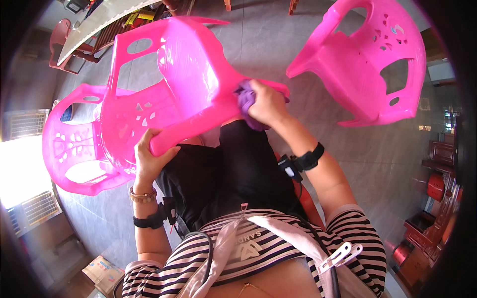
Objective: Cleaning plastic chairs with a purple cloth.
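A pink plastic armchair (193,74) lies tipped over in front of my knees, its perforated backrest towards the left. My left hand (152,156) grips the rounded end of its near armrest or rail. Bunched in my right hand (269,104) is a purple cloth (246,98), pressed against a leg of the same chair. Behind it on the left is a second pink chair (78,145), partly hidden by the first. At the upper right stands a third pink chair (357,63), apart from both hands.
Grey tiles (376,152) cover the floor. A pale-topped table (100,28) and a reddish chair (61,44) stand at the upper left. Dark red carved wooden furniture (428,223) lines the right side. A cardboard box (102,273) sits at the lower left.
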A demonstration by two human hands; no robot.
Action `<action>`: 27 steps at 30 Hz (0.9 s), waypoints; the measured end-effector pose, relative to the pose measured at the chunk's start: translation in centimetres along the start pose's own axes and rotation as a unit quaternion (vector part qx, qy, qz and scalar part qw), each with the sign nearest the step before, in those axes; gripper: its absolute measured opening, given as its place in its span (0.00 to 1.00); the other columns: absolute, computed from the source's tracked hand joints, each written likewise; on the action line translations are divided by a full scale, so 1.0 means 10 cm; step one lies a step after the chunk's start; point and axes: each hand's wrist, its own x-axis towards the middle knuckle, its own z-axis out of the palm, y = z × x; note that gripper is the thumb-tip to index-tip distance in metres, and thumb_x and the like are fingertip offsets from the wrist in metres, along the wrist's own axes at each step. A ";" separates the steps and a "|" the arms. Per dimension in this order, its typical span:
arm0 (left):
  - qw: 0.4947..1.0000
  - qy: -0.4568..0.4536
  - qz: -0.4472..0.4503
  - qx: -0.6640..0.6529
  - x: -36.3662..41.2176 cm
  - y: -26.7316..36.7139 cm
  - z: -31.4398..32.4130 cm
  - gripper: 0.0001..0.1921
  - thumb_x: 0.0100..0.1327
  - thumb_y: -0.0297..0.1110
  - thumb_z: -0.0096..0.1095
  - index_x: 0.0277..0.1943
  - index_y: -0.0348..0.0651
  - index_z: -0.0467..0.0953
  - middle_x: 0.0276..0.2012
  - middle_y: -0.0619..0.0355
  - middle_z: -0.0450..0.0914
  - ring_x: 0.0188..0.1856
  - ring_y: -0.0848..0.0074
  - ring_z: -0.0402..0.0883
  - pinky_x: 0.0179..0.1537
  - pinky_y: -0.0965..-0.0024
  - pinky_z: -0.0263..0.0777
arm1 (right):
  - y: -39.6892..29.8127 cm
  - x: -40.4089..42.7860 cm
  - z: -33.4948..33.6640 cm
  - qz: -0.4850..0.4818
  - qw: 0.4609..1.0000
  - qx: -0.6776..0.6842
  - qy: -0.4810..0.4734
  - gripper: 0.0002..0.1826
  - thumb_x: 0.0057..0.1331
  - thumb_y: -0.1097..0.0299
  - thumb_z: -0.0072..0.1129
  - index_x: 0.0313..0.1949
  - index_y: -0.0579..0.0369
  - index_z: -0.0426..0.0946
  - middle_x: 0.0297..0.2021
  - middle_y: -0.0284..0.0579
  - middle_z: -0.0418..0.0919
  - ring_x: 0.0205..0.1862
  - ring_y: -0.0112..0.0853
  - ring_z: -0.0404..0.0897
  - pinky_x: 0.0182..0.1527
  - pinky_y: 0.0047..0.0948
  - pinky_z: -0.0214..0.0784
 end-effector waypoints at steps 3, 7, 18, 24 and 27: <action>1.000 0.010 -0.003 -0.005 -0.02 -0.01 0.01 0.22 0.46 0.32 0.78 0.44 0.36 0.78 0.35 0.58 0.83 0.39 0.77 0.81 0.45 0.69 0.75 | -0.07 0.09 -0.03 0.065 0.994 -0.021 -0.083 0.18 0.57 0.59 0.56 0.46 0.50 0.76 0.38 0.59 0.82 0.42 0.55 0.81 0.42 0.51 0.73; 1.000 0.009 0.002 0.012 -0.01 0.01 0.06 0.22 0.45 0.32 0.78 0.43 0.37 0.78 0.34 0.56 0.83 0.38 0.74 0.82 0.44 0.68 0.75 | 0.46 0.16 -0.06 0.224 0.966 -0.049 -0.118 0.23 0.55 0.57 0.55 0.52 0.46 0.77 0.43 0.60 0.82 0.47 0.54 0.81 0.48 0.50 0.73; 0.999 0.011 0.031 0.035 0.01 -0.01 0.10 0.24 0.43 0.34 0.78 0.44 0.37 0.77 0.34 0.51 0.83 0.38 0.66 0.84 0.44 0.66 0.76 | -0.37 0.03 0.04 -0.100 0.991 0.039 -0.086 0.18 0.53 0.66 0.62 0.45 0.49 0.78 0.33 0.52 0.82 0.37 0.49 0.83 0.40 0.50 0.74; 0.997 0.004 0.063 0.033 -0.03 -0.31 0.12 0.25 0.46 0.38 0.79 0.47 0.40 0.78 0.38 0.50 0.84 0.39 0.62 0.85 0.41 0.64 0.77 | -1.43 -0.07 0.27 -0.279 0.944 0.081 -0.156 0.26 0.47 0.66 0.67 0.49 0.48 0.75 0.40 0.48 0.79 0.48 0.45 0.78 0.45 0.47 0.72; 0.999 0.022 0.035 -0.004 -0.04 -0.14 0.14 0.24 0.45 0.35 0.79 0.45 0.39 0.79 0.37 0.51 0.84 0.39 0.65 0.84 0.42 0.65 0.76 | -1.11 -0.11 0.27 -0.233 0.959 0.074 -0.145 0.24 0.50 0.68 0.66 0.49 0.48 0.74 0.41 0.47 0.76 0.48 0.46 0.76 0.44 0.46 0.73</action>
